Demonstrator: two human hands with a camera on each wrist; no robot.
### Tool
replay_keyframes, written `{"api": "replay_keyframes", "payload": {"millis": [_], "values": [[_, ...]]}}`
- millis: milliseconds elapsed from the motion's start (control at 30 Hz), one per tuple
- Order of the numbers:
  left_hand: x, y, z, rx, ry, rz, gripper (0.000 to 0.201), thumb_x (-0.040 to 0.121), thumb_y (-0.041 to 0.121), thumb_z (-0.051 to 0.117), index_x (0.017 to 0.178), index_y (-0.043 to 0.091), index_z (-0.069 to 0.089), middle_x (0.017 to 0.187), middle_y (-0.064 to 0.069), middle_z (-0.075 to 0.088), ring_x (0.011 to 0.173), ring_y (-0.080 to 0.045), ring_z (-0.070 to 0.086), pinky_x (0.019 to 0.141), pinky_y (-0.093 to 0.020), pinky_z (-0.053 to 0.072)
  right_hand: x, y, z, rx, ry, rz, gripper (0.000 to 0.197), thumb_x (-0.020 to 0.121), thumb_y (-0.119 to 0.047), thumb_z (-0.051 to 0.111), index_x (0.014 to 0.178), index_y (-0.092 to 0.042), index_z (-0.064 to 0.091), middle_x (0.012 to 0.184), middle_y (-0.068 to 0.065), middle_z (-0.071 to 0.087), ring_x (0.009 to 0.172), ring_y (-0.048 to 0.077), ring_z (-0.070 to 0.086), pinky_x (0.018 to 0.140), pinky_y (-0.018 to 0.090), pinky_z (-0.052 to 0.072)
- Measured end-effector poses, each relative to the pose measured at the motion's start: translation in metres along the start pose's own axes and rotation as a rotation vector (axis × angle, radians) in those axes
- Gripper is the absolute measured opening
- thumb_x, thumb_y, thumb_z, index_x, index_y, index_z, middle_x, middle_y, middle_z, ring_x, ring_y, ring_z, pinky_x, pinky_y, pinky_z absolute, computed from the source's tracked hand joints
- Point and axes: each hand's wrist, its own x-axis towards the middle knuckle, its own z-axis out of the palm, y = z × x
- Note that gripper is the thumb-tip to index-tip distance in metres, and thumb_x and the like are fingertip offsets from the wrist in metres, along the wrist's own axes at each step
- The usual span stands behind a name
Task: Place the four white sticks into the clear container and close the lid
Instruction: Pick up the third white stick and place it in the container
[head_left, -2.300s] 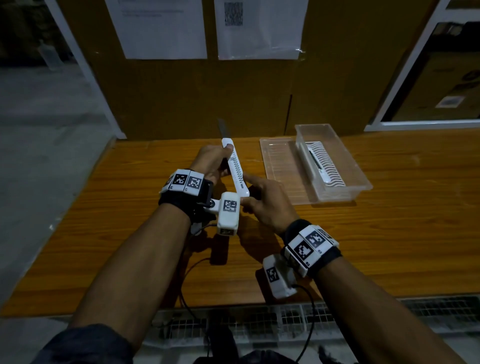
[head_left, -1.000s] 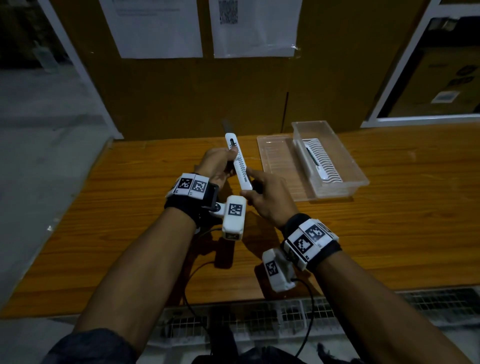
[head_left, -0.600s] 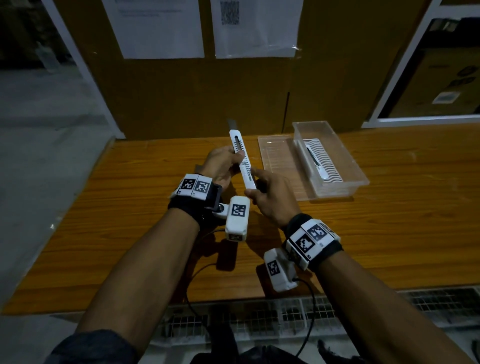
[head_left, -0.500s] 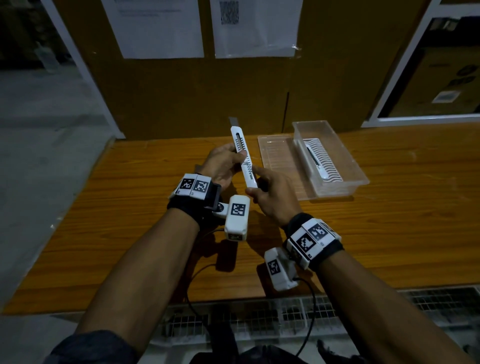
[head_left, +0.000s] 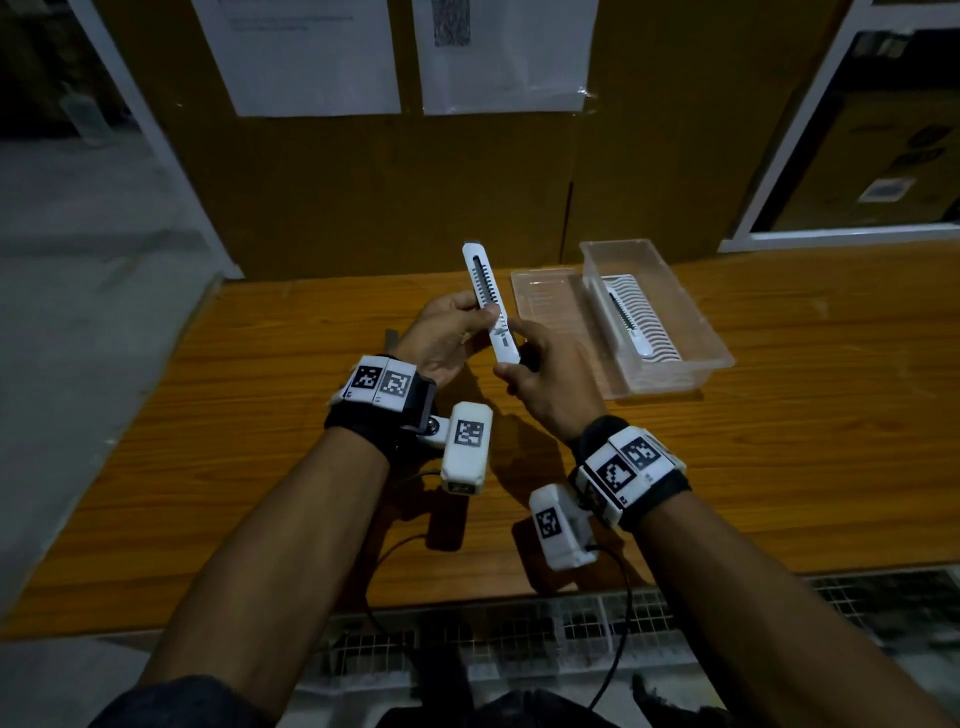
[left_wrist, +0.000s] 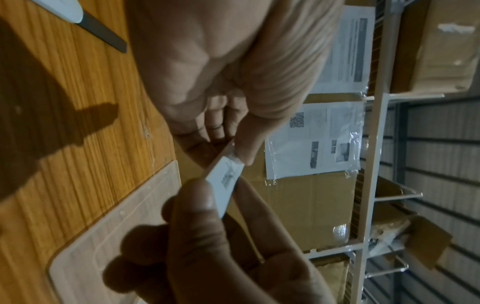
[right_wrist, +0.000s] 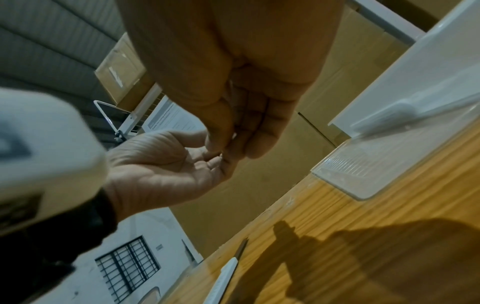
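Note:
Both hands hold one white stick (head_left: 488, 304) above the wooden table (head_left: 779, 441), its slotted far end tilted up and away. My left hand (head_left: 480, 317) pinches its middle between thumb and fingers. My right hand (head_left: 511, 348) grips its near end, as the left wrist view shows around the stick (left_wrist: 226, 181). A clear container (head_left: 691, 332) stands open to the right with one white stick (head_left: 631, 325) inside. Its clear lid (head_left: 545, 306) lies flat beside it on the left. Another white stick (left_wrist: 64, 8) with a grey tip lies on the table under my left hand.
A cardboard wall (head_left: 467, 197) with taped paper sheets (head_left: 301, 57) rises behind the table. The table's left edge drops to a grey floor (head_left: 78, 312). A white-framed window (head_left: 831, 156) is at the back right. Wire mesh (head_left: 519, 634) runs along the near edge.
The two hands have lifted the held stick a little and tipped its far end more upright. The grey tip at its far end looks shorter. Container and lid have not moved.

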Motion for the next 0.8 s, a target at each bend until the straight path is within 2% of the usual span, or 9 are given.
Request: {"api": "replay_keyframes", "payload": {"millis": [67, 167, 267, 367, 433, 500, 567, 667, 800], "values": [[0.0, 0.0, 0.0, 0.053, 0.0, -0.015, 0.012, 0.096, 0.005, 0.048, 0.09, 0.007, 0.058, 0.081, -0.006, 0.058, 0.074, -0.016, 0.057, 0.068, -0.026, 0.05, 0.0, 0.002, -0.001, -0.003, 0.008, -0.006, 0.062, 0.086, -0.012, 0.069, 0.142, -0.02, 0.045, 0.098, 0.008, 0.07, 0.077, 0.019, 0.067, 0.075, 0.042, 0.059], [-0.002, -0.001, 0.003, 0.124, 0.028, -0.027, 0.013, 0.097, 0.007, 0.048, 0.087, 0.008, 0.056, 0.08, -0.006, 0.059, 0.071, -0.016, 0.057, 0.063, -0.026, 0.049, -0.002, 0.005, -0.002, 0.035, -0.004, -0.006, 0.062, 0.085, -0.01, 0.07, 0.141, -0.021, 0.046, 0.089, 0.006, 0.07, 0.067, 0.017, 0.066, 0.066, 0.037, 0.06], [-0.002, -0.003, 0.005, 0.132, 0.051, -0.029, 0.013, 0.097, 0.005, 0.048, 0.086, 0.009, 0.055, 0.083, -0.007, 0.058, 0.076, -0.017, 0.058, 0.064, -0.027, 0.05, -0.004, 0.004, -0.003, 0.055, -0.024, 0.001, 0.061, 0.085, -0.01, 0.069, 0.14, -0.023, 0.047, 0.084, 0.0, 0.067, 0.065, 0.012, 0.065, 0.061, 0.028, 0.058], [-0.002, -0.005, 0.006, 0.139, 0.067, -0.015, 0.012, 0.096, 0.005, 0.048, 0.089, 0.008, 0.055, 0.082, -0.007, 0.058, 0.075, -0.018, 0.058, 0.062, -0.027, 0.049, -0.005, 0.004, -0.003, 0.068, -0.027, 0.007, 0.06, 0.085, -0.009, 0.069, 0.139, -0.023, 0.047, 0.084, -0.002, 0.067, 0.065, 0.01, 0.065, 0.061, 0.025, 0.057], [-0.002, -0.005, 0.009, 0.147, 0.075, 0.004, 0.008, 0.096, 0.003, 0.048, 0.097, 0.004, 0.055, 0.083, -0.006, 0.058, 0.074, -0.018, 0.058, 0.06, -0.027, 0.049, -0.004, 0.006, -0.003, 0.062, -0.02, 0.008, 0.059, 0.085, -0.01, 0.07, 0.139, -0.023, 0.048, 0.086, 0.0, 0.068, 0.065, 0.008, 0.066, 0.061, 0.025, 0.057], [-0.003, -0.006, 0.011, 0.14, 0.068, 0.024, 0.02, 0.095, -0.001, 0.048, 0.114, -0.002, 0.052, 0.084, -0.006, 0.057, 0.076, -0.018, 0.057, 0.062, -0.027, 0.049, -0.003, 0.006, -0.004, 0.054, -0.001, 0.0, 0.058, 0.084, -0.01, 0.07, 0.138, -0.023, 0.05, 0.086, 0.002, 0.069, 0.063, 0.009, 0.066, 0.061, 0.028, 0.058], [-0.003, -0.006, 0.012, 0.132, 0.058, 0.047, 0.03, 0.093, -0.006, 0.048, 0.123, -0.008, 0.047, 0.084, -0.006, 0.056, 0.076, -0.018, 0.056, 0.064, -0.027, 0.049, -0.001, 0.006, -0.006, 0.061, 0.021, -0.007, 0.058, 0.083, -0.009, 0.072, 0.137, -0.023, 0.053, 0.084, 0.004, 0.071, 0.061, 0.012, 0.067, 0.061, 0.034, 0.059], [-0.003, -0.006, 0.013, 0.131, 0.053, 0.074, 0.032, 0.093, -0.006, 0.048, 0.124, -0.009, 0.046, 0.084, -0.006, 0.057, 0.077, -0.017, 0.057, 0.066, -0.026, 0.049, 0.001, 0.004, -0.009, 0.043, 0.024, -0.01, 0.059, 0.082, -0.01, 0.073, 0.137, -0.021, 0.052, 0.079, 0.002, 0.07, 0.06, 0.012, 0.067, 0.064, 0.035, 0.059], [-0.003, -0.008, 0.012, 0.131, 0.008, 0.108, 0.026, 0.092, -0.008, 0.048, 0.117, 0.0, 0.048, 0.084, -0.004, 0.056, 0.077, -0.015, 0.057, 0.064, -0.023, 0.05, 0.001, 0.004, -0.01, 0.06, 0.037, -0.012, 0.059, 0.082, -0.009, 0.073, 0.136, -0.022, 0.053, 0.073, 0.001, 0.069, 0.058, 0.013, 0.066, 0.062, 0.033, 0.058]]}}
